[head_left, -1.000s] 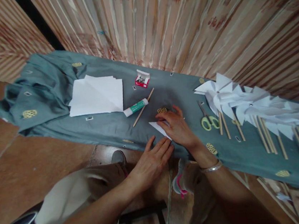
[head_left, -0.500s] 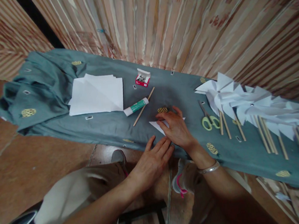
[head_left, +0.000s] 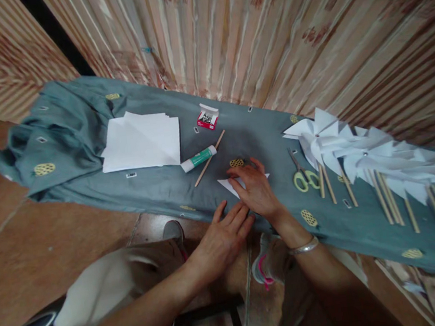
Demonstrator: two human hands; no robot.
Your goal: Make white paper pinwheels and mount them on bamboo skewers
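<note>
Beneath the right hand [head_left: 256,187], pinch indeterminable, paper [head_left: 228,185] was kept unshifted, apparently pressed; alongside, the left hand [head_left: 224,238] was spread.

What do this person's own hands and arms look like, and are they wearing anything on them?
The left hand wears no glove, and nothing shows around its wrist. The right hand is ungloved too, with a shiny, silver-coloured bracelet around the wrist. No sleeve shows on the left forearm.
</note>
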